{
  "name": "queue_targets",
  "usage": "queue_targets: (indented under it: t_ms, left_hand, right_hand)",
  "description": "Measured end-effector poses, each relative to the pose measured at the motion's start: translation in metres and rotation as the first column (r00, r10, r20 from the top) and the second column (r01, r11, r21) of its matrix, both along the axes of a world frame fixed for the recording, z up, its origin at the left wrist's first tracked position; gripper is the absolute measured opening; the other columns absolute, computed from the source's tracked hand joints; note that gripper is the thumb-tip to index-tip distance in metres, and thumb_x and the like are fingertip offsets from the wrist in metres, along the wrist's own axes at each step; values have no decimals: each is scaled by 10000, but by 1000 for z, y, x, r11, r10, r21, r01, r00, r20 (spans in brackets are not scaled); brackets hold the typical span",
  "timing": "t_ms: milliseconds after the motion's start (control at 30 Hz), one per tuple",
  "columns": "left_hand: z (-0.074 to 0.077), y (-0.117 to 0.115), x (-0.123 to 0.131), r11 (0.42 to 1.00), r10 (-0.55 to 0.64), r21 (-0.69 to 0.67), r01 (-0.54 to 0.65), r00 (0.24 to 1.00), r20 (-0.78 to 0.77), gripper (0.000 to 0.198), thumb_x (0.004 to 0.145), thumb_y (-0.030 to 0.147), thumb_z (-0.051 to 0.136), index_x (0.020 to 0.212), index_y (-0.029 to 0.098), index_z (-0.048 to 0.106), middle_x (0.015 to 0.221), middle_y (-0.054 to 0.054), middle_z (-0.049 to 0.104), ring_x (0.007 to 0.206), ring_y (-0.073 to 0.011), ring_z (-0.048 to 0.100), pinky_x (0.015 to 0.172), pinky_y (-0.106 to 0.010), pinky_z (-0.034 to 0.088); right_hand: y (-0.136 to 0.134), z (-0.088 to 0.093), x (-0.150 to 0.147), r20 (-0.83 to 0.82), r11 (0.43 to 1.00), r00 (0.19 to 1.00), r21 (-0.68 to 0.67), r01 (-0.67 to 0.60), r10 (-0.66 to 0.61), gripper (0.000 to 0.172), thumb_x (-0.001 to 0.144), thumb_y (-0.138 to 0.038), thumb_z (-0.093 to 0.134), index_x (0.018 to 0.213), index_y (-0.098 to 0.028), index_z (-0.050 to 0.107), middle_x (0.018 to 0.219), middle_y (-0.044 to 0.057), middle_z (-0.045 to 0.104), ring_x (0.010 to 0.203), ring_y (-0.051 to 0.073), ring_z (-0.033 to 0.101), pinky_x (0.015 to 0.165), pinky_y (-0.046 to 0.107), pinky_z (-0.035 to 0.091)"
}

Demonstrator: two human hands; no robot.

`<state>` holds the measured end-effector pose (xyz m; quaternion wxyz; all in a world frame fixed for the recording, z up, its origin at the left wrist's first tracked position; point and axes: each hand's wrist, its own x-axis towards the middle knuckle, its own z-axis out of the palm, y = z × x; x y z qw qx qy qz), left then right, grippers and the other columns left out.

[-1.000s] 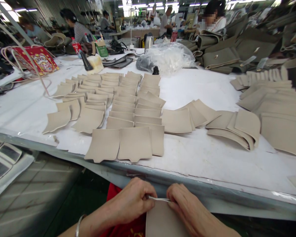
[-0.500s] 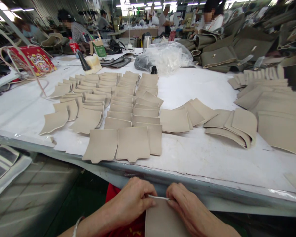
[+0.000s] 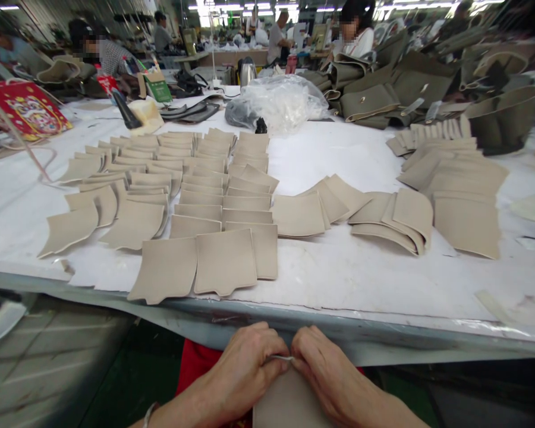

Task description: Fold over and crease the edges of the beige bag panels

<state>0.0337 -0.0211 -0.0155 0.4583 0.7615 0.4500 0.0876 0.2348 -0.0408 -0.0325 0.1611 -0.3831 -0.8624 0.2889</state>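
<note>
- rows of beige pieces (image 3: 200, 227) are lying on the white surface (image 3: 356, 145);
- the left hand (image 3: 253, 359) is pinching a beige panel (image 3: 285, 397) by its far edge, before the surface;
- the right hand's grip (image 3: 317, 364) is pinching the same edge

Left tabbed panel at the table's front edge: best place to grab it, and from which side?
The left tabbed panel is probably best pinched by its front tab, coming from the near side: the tab points toward the wearer and reaches the grey table edge.
</note>
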Motion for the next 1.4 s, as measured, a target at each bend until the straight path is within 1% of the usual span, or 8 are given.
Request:
queue_targets:
  t_ms: [167, 233, 367, 633, 900, 1033, 1133, 1400]
  left_hand:
    - [5, 0, 3, 1000, 7, 0, -7, 997, 82, 139, 869, 142, 608, 753, 182, 673, 758, 16, 628, 771, -129, 544, 677, -236, 339]
    - [5, -1, 4, 1000, -6, -3, 6, 996, 94, 145, 870, 130, 603, 753, 180, 672, 768, 13, 635, 772, -131, 545, 677, -236, 339]
    - [4, -4, 5, 1000, -19, 11, 18, 996, 82, 174, 903, 172, 578, 754, 175, 666, 755, 6, 632, 750, -134, 543, 668, -246, 334]
    - [1, -5, 2, 1000, -9, 6, 8, 995, 104, 164, 898, 150, 579, 765, 173, 673, 755, 4, 647, 778, -146, 570, 702, -249, 355]
    - [4, -2, 0, 1000, 7, 9, -7, 1000, 25, 148, 879, 166, 595, 750, 192, 663, 762, 20, 657, 790, -147, 568, 674, -240, 353]
    - [4, 0, 14, 989, -101, 97, 109, 991, -84, 97, 876, 204, 607, 825, 226, 686, 790, 16, 670, 777, -159, 581, 668, -254, 352]
    - [2, -1, 26, 965, -166, 176, 195, 972, -164, 203, 913, 237, 551, 755, 210, 676, 756, -6, 673, 723, -166, 584, 650, -267, 351]
    - [5, -3, 31, 986, -116, 108, 129, 986, -122, 130, 857, 163, 620, 765, 194, 706, 760, -4, 703, 749, -163, 626, 675, -267, 367]
  right_hand:
    - [-1, 14, 8, -3, 970, 992, -212, 121, -124, 133, 935, -98, 500, 948, -230, 482, 916, -1, 596, 837, 170, 575, 749, 286, 483]
    - [-1, 18, 11, -6, 961, 994, -254, 107, -112, 166, 929, -98, 535, 1023, -231, 505, 977, 1, 607, 906, 168, 577, 813, 290, 471]
    - [2, 20, 15, 39, 964, 999, -262, 43, -34, 60, 959, -178, 544, 915, -215, 560, 903, 0, 623, 877, 180, 564, 808, 302, 438]
    - [9, 16, 33, 69, 967, 996, -254, -33, 52, 170, 997, -245, 479, 857, -211, 570, 863, -2, 662, 814, 172, 563, 778, 303, 388]
    - [6, 20, 44, 133, 957, 990, -277, 86, -50, 186, 994, -257, 475, 847, -204, 577, 813, 14, 643, 775, 185, 562, 707, 290, 392]
    - [7, 20, 41, 131, 971, 991, -235, 48, -18, 198, 1002, -256, 441, 858, -199, 565, 822, 22, 638, 770, 189, 553, 705, 294, 391]
    - [7, 19, 41, 110, 973, 994, -225, 51, -26, 216, 998, -285, 455, 846, -195, 579, 808, 24, 640, 761, 188, 557, 697, 290, 389]
    - [-1, 10, 51, 5, 914, 988, -380, 142, -151, 205, 970, -314, 535, 806, -205, 591, 762, -23, 613, 701, 137, 554, 659, 233, 374]
